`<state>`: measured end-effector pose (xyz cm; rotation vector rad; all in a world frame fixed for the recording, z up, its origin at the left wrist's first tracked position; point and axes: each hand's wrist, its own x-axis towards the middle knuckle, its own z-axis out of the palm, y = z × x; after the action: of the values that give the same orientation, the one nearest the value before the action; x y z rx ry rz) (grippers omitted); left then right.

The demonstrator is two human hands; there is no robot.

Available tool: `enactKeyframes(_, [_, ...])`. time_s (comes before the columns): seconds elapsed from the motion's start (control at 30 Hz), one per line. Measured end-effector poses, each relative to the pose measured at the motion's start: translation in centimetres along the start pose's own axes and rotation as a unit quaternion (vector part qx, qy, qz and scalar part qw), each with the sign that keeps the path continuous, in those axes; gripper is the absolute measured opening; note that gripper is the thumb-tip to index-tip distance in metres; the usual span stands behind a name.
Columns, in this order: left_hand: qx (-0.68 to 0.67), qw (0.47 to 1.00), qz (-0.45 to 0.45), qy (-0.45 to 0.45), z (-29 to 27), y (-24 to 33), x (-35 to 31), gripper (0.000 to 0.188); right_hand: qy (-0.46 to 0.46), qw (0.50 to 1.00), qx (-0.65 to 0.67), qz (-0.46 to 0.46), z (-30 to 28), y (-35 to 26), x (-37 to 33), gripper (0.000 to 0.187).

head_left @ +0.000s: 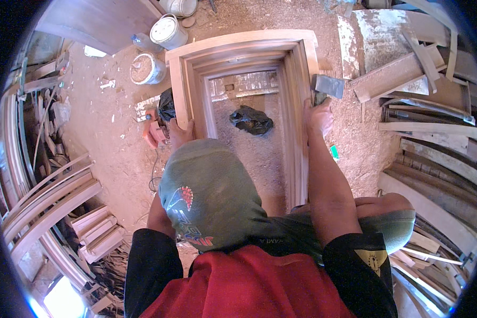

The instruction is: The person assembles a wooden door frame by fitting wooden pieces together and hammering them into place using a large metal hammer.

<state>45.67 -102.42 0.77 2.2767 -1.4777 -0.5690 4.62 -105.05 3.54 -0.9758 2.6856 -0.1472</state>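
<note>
A stack of wooden frames [244, 38] lies in front of me, rectangular, with stepped inner edges. My left hand [181, 132] grips the left side of the stack near its lower part, the fingers partly hidden by the wood. At the outer right side, my right hand [320, 120] is closed around a putty knife [328, 86]. Its wide grey blade points away from me and rests close to the frame's outer face; whether it touches the wood I cannot tell. Inside the opening, a crumpled black plastic bag [250, 120] lies on the floor.
White buckets [168, 32] stand at the far left, one filled with a brownish material [148, 69]. An orange power tool [152, 131] with a cord sits left of my left hand. Wood boards [434, 127] are piled at right, more timber [53, 206] at left. A green object [334, 152] lies beside my right forearm.
</note>
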Motion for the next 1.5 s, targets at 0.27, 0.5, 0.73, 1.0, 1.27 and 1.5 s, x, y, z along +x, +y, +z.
enactKeyframes(0.27, [0.049,0.996,0.055,0.045,-1.3,3.1,-1.4,0.041,0.007,1.0,0.009,0.002,0.2,0.6,0.2,0.061])
enactKeyframes(0.5, [0.036,0.998,0.037,0.048,-0.7,2.2,-0.6,0.041,0.006,1.0,0.007,0.008,0.6,0.3,0.8,0.06])
enactKeyframes(0.73, [-0.027,0.999,-0.016,-0.005,1.0,-1.4,1.1,0.046,-0.002,1.0,-0.008,0.008,0.4,-0.6,0.7,0.061])
enactKeyframes(1.0, [-0.086,0.995,-0.009,-0.047,1.2,0.8,1.1,0.046,-0.003,1.0,0.018,0.008,0.8,0.8,1.5,0.064])
enactKeyframes(1.27, [-0.141,0.988,-0.007,-0.063,2.2,-2.2,1.6,0.06,0.01,0.995,0.094,-0.013,2.2,0.5,1.5,0.044])
enactKeyframes(1.5, [-0.124,0.986,-0.035,-0.104,1.3,0.5,1.5,0.077,-0.039,0.999,0.01,0.034,1.7,1.3,1.2,0.071])
